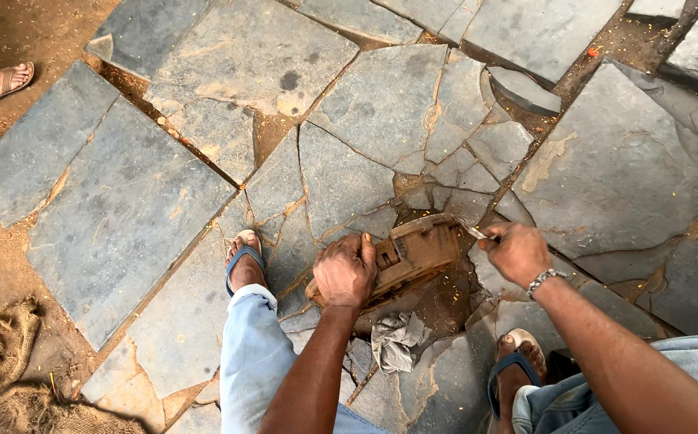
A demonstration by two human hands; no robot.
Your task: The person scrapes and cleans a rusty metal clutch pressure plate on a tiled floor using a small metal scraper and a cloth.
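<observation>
1. Two hands at work: left hand fingers clamped over the near end of the rusty metal part; right hand fingers closed around a thin tool, tip at the part's far end.
2. Judgement: keep the left hand's weight down so the part can't rock, and work the tool in short strokes.
3. Part: brown, ribbed, caked in dirt, tilted on the cracked stone paving between both sandalled feet, grey rag just beside it.

Rust-brown metal part; beside it grey rag, blue sandals, pale-blue jeans, grey cracked slabs.
</observation>
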